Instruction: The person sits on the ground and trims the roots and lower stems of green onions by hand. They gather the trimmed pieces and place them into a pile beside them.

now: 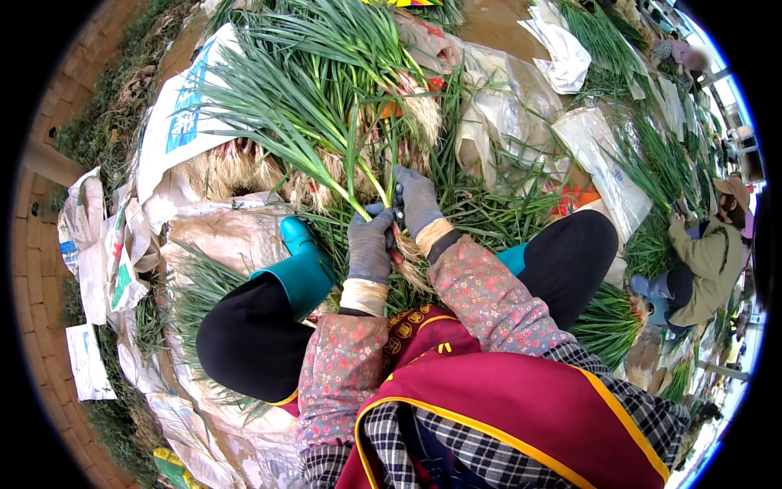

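Gloved in grey, my left hand (pixel 371 244) is closed around the lower stems of a few green plants with long flat leaves (pixel 305 143), like garlic greens or leeks. Their pale roots (pixel 410 263) hang below it, between my wrists. My right hand (pixel 416 198), also in a grey glove, touches the stems just above, its thumb and fingers close together; whether it grips a stem is hard to see. Beyond both hands lies a large pile of the same plants (pixel 317 49), with bushy roots (pixel 421 113) towards me.
A white printed sack (pixel 189 116) covers part of the pile at left. Loose leaves (pixel 476 208) and plastic sheets (pixel 507 91) spread to the right. My teal boots (pixel 305 250) flank the work. A person (pixel 708 263) sits at far right beside more greens (pixel 654 232).
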Action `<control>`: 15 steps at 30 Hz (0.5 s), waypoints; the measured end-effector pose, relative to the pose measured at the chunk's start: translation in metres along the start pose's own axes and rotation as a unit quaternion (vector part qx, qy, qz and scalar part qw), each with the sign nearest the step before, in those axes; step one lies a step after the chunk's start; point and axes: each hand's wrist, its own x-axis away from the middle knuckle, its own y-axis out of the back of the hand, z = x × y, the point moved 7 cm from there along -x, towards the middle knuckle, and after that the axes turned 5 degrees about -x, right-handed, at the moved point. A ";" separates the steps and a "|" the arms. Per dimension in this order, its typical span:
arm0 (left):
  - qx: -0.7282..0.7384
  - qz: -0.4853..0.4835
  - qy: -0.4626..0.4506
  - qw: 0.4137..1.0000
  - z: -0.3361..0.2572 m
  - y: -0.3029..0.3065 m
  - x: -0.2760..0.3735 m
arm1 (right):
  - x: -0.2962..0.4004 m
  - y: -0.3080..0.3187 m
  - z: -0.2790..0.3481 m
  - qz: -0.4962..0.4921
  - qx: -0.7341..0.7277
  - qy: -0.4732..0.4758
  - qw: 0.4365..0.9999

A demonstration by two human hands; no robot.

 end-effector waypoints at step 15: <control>-0.071 -0.003 0.042 0.997 0.008 0.007 0.008 | 0.016 -0.024 -0.002 0.215 0.280 0.091 0.931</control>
